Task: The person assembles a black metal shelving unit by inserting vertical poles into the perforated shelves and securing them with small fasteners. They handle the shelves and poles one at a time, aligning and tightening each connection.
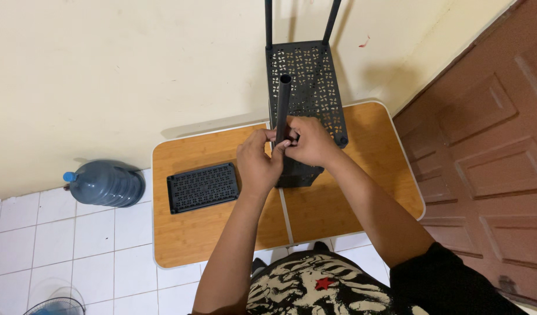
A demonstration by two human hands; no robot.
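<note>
A black metal tube (282, 99) stands upright at the near left corner of a black perforated rack shelf (313, 87). My left hand (258, 165) wraps its fingers around the tube's lower end. My right hand (309, 142) pinches the same tube from the right, thumb and fingers pressed against it. Two more black tubes (330, 20) rise from the shelf's far corners. The rack stands on a wooden folding table (192, 230).
A separate black perforated shelf tray (202, 187) lies flat on the table's left half. A blue water jug (105, 184) lies on the white tiled floor at the left. A brown panelled door (490, 157) is at the right, a cream wall behind.
</note>
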